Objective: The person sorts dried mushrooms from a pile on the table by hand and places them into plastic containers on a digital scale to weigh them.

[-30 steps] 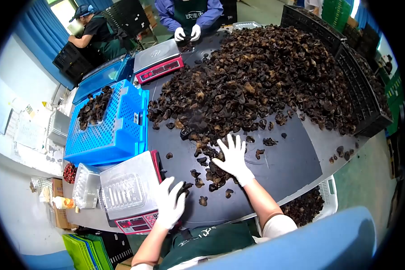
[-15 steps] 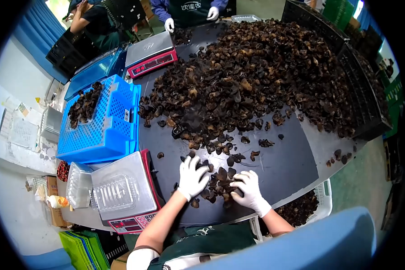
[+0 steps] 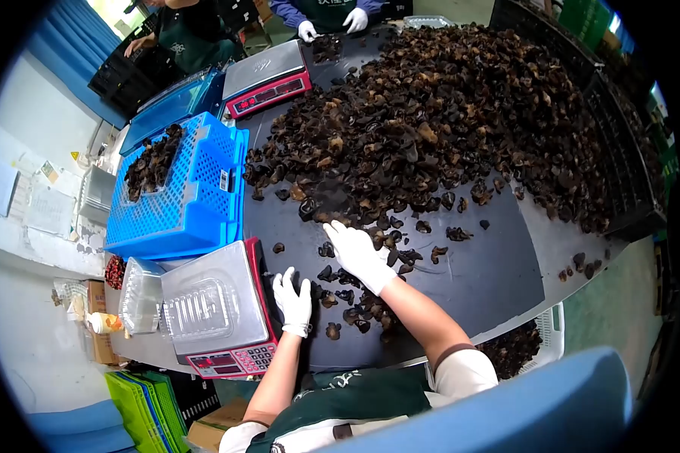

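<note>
Dark wood ear mushrooms (image 3: 446, 121) form a big heap on the black table mat (image 3: 476, 264). At the heap's near edge is my right hand (image 3: 361, 257), white-gloved, its fingers stretched toward the mushrooms; what lies under the palm is hidden. My left hand (image 3: 293, 303), also gloved, is open with fingers apart, between the near scale (image 3: 211, 294) and a small group of loose mushrooms (image 3: 363, 313). A clear plastic tray (image 3: 200, 309) rests on that scale's metal plate.
Left of the heap, a blue crate (image 3: 219, 196) carries a filled tray of mushrooms (image 3: 155, 162). A second scale (image 3: 268, 79) stands beyond it. Across the table are a co-worker's gloved hands (image 3: 332, 26). Black crates (image 3: 619, 151) border the right side; a white basket (image 3: 551, 332) sits below the edge.
My right hand has moved up and left, from the small group to the heap's edge. My left hand has shifted left and down, away from the loose mushrooms. The view has turned slightly.
</note>
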`<state>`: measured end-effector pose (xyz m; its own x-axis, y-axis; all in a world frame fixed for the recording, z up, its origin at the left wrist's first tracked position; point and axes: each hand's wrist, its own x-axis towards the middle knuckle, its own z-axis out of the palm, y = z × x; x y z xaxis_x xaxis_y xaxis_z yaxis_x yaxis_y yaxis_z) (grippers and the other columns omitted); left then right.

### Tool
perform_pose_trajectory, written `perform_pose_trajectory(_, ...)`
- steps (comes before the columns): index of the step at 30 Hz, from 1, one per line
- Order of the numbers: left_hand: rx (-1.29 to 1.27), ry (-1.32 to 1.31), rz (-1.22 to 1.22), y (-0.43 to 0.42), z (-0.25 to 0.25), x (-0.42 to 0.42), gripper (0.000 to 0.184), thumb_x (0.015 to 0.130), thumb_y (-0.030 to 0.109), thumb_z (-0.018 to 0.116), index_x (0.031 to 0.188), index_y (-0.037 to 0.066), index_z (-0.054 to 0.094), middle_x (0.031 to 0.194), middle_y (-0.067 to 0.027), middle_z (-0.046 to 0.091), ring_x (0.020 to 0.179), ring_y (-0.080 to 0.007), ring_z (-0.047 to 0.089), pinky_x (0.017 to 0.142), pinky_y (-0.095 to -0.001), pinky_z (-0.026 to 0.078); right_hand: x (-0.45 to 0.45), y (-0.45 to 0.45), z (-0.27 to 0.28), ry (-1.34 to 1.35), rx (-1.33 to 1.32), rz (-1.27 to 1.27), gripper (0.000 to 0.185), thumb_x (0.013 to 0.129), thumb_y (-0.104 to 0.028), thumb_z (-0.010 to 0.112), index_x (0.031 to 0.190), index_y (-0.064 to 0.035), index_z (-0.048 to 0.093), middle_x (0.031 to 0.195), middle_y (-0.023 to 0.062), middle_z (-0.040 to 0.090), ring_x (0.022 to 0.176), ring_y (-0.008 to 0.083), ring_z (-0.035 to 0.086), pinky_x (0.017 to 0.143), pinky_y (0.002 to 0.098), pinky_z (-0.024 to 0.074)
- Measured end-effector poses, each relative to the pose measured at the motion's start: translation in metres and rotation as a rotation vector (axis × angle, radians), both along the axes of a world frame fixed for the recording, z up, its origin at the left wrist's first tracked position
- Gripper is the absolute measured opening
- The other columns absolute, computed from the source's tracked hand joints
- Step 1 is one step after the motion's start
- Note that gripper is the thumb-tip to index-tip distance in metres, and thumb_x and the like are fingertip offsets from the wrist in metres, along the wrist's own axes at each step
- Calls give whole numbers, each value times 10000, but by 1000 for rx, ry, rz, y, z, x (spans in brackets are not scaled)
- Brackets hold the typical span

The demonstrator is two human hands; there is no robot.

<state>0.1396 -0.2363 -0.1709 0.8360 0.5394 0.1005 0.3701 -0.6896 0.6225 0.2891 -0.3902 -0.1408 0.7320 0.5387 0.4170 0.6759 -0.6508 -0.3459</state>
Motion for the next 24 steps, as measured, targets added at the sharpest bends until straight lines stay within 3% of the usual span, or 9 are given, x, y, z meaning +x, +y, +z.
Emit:
perform_pose_trajectory(4, 110, 25, -102, -17, -12, -33, 541, 871, 268, 657, 1346, 67, 496, 1362, -245, 423, 1267, -402, 396, 1092, -487, 298, 15, 7, -18, 87, -45, 67, 238, 834, -73, 548, 1056, -53, 632, 888, 136, 624, 674, 304, 662, 587, 393, 526)
perform_pose_trajectory(7, -35, -48, -177, -46, 2, -46, 516, 864, 204, 645, 1336, 54, 500, 1353, -248, 419, 1284, -401, 377, 1108, -480, 287, 8, -25, 18, 302, 453, 125, 211, 851, -98, 548, 1001, -34, 683, 896, 132, 698, 764, 280, 692, 646, 370, 544)
perform_pose_trajectory(11, -348, -88, -392, -79, 25, -49, 415, 896, 135, 605, 1299, 75, 528, 1374, -215, 407, 1282, -374, 399, 1109, -452, 305, -14, -139, 67, 1176, 921, -17, 281, 838, -160, 596, 1057, -14, 696, 809, 40, 671, 653, 106, 575, 581, 257, 444)
perform_pose_trajectory(16, -179, -264, -331, -74, 51, -5, 306, 877, 79, 591, 1183, 68, 599, 1310, -192, 480, 1272, -359, 417, 1102, -453, 306, -72, -281, 40, 866, 1645, 1006, 594, 931, -538, 538, 851, 32, 682, 684, 162, 631, 448, 205, 519, 396, 325, 413)
perform_pose_trajectory(19, -32, -268, -103, -34, 31, 54, 360, 909, 157, 607, 1256, 64, 577, 1366, -197, 438, 1302, -362, 376, 1112, -453, 278, -88, -298, 41, 831, 1719, 707, 554, 961, -551, 494, 927, -25, 666, 732, 106, 610, 560, 203, 520, 491, 317, 407)
perform_pose_trajectory(20, 40, -182, -63, -15, 16, 73, 440, 915, 260, 611, 1323, 104, 552, 1426, -192, 389, 1333, -362, 334, 1116, -480, 262, -96, -277, 54, 960, 1906, 374, 476, 958, -504, 526, 937, -50, 667, 745, 80, 608, 618, 192, 508, 574, 301, 399)
perform_pose_trajectory(21, 95, -75, 27, -9, 10, 87, 463, 913, 370, 596, 1335, 182, 557, 1471, -173, 353, 1369, -389, 286, 1111, -549, 244, -93, -271, 37, 1000, 1819, 107, 388, 956, -425, 554, 944, -51, 658, 835, 82, 649, 683, 196, 557, 648, 296, 438)
perform_pose_trajectory(22, 118, 51, 46, -12, 12, 94, 458, 910, 397, 591, 1331, 219, 561, 1478, -159, 353, 1386, -404, 256, 1106, -579, 231, -87, -250, 45, 957, 1280, -262, 267, 916, -294, 624, 948, -37, 688, 897, 84, 675, 810, 223, 614, 738, 351, 500)
perform_pose_trajectory(24, 216, 159, -47, -12, -3, 97, 441, 890, 447, 592, 1304, 292, 581, 1489, -132, 360, 1412, -451, 192, 1086, -647, 217, -86, -203, 27, 500, 531, -352, 260, 791, -191, 712, 989, -24, 690, 999, 126, 691, 921, 282, 646, 869, 373, 507)
